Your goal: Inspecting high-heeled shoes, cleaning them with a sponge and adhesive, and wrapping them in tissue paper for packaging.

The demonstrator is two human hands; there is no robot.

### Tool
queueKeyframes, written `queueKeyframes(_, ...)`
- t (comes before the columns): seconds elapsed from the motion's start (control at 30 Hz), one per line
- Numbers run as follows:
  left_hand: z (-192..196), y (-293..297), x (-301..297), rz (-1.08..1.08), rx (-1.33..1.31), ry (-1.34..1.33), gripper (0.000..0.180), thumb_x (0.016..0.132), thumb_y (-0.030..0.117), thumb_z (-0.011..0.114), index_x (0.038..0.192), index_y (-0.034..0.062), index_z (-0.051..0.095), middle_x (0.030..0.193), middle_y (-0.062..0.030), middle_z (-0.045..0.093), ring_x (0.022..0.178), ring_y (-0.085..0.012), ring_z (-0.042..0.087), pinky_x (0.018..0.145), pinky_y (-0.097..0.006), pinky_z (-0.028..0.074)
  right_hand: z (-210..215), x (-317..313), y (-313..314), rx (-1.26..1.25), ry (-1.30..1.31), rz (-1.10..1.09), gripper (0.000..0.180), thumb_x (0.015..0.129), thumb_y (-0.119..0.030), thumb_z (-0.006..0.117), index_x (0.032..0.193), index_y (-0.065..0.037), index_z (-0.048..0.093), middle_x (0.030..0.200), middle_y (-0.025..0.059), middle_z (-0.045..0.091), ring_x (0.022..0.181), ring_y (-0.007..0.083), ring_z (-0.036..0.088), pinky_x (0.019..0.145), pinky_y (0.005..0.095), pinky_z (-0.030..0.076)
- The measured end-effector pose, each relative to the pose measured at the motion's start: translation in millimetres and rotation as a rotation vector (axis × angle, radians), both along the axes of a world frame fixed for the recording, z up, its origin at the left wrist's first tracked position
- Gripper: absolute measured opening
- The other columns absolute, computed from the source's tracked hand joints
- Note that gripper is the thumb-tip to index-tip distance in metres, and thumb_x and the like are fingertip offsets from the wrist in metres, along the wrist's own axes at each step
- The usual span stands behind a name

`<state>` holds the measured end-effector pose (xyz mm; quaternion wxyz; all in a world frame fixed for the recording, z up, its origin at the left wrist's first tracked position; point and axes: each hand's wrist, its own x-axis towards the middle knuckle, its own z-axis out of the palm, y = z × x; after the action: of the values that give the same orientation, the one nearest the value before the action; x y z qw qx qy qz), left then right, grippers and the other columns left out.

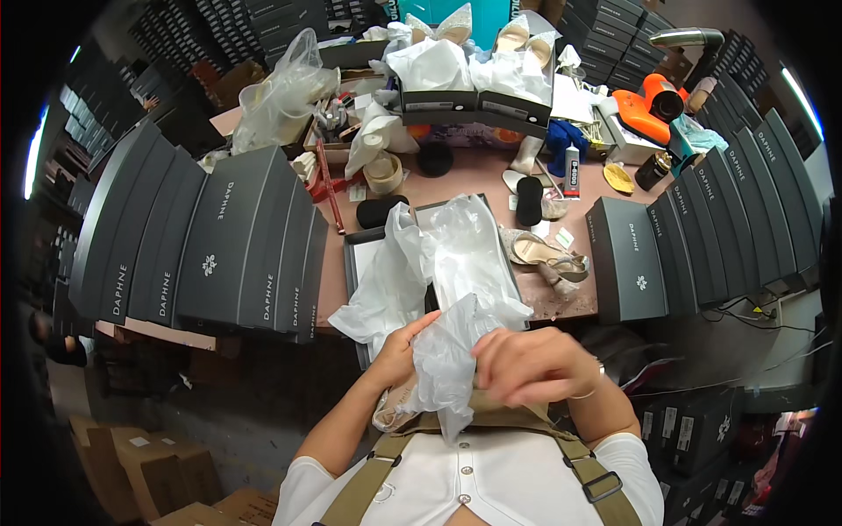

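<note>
Close to my body, my left hand is closed on a pale shoe, mostly hidden by my hand and a thin translucent white wrapping sheet. At the right edge of that sheet is my right hand, slightly blurred, its fingers curled; what they pinch, if anything, does not show. Just beyond both hands lies an open grey shoe box lined with white tissue paper. To its right a glittery heeled sandal rests on the pink table.
Grey shoe boxes line the left and right sides. At the back stand two open boxes with sparkly shoes. Around lie a tape roll, a glue tube, black oval pads and an orange tool.
</note>
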<state>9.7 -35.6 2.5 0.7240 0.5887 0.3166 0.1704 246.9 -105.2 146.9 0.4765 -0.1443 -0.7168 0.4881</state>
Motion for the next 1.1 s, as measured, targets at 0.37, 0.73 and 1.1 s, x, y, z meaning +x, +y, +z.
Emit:
queueKeyframes(0.37, 21, -23, 4, 0.108, -0.375, -0.149, 0.054, 0.087, 0.005, 0.057, 0.139, 0.0055, 0.042, 0.133, -0.0065, 0.050, 0.118, -0.0147, 0.049, 0.100, -0.027, 0.037, -90, 26, -5, -0.447, -0.690, -0.588, 0.023, 0.083, -0.014, 0.065, 0.101, 0.000, 0.063, 0.080, 0.0184, 0.065, 0.071, 0.0320, 0.064, 0.067, 0.0390, 0.049)
queueKeyframes(0.73, 12, -2, 4, 0.049, 0.268, -0.021, 0.048, 0.086, -0.005, 0.045, 0.132, 0.0050, 0.051, 0.129, -0.0126, 0.054, 0.119, -0.0202, 0.051, 0.101, -0.029, 0.038, -39, -10, 5, 0.295, -0.914, -0.735, 0.041, 0.072, -0.011, 0.064, 0.113, -0.011, 0.060, 0.116, 0.0104, 0.057, 0.113, 0.0296, 0.050, 0.095, 0.0428, 0.038)
queueKeyframes(1.1, -4, -2, 6, 0.210, -0.485, -0.220, 0.056, 0.086, -0.003, 0.038, 0.142, 0.0016, 0.034, 0.125, -0.0112, 0.056, 0.104, -0.0175, 0.057, 0.089, -0.025, 0.045, -87, -44, 9, 0.575, -1.182, -0.490, 0.009, 0.073, -0.017, 0.056, 0.071, -0.009, 0.060, 0.080, 0.0033, 0.050, 0.083, 0.0189, 0.050, 0.080, 0.0334, 0.038)
